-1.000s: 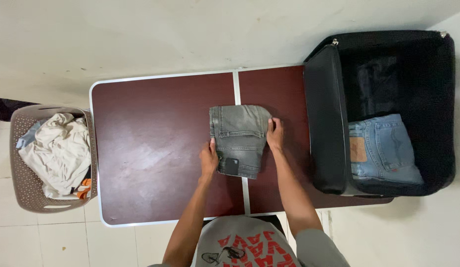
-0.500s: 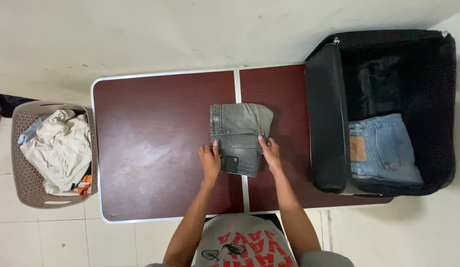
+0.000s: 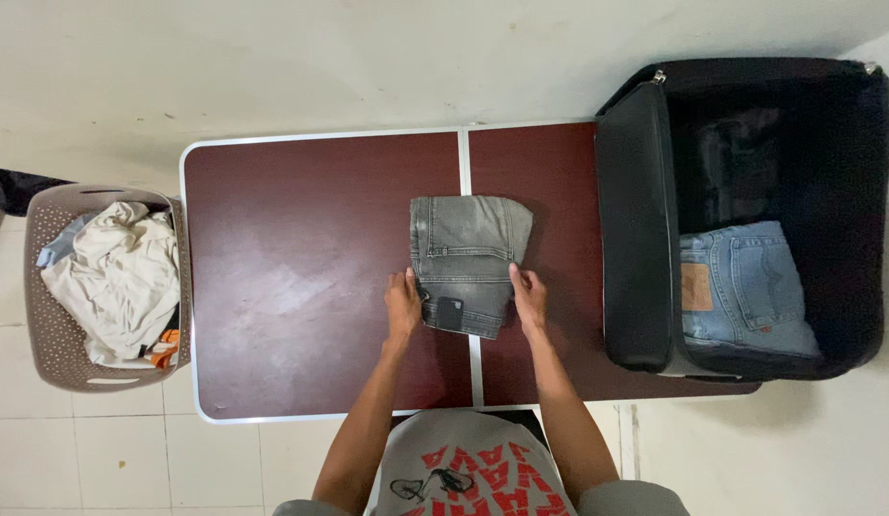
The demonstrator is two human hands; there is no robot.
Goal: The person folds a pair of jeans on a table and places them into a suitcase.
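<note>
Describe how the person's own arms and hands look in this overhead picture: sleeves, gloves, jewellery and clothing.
Both forearms are bare up to the elbows; no sleeve reaches them. The left hand and right hand wear no gloves, and no watch, bracelet or ring can be made out. At the bottom edge the grey T-shirt shows a red printed design and a small dark line drawing.

Dark red folding table [image 3: 292, 277], white edge trim, pale seam down the middle. Folded grey jeans [image 3: 466, 258] lie at centre on the seam. Open black suitcase [image 3: 636, 229] overhangs the 3 o'clock end.
</note>
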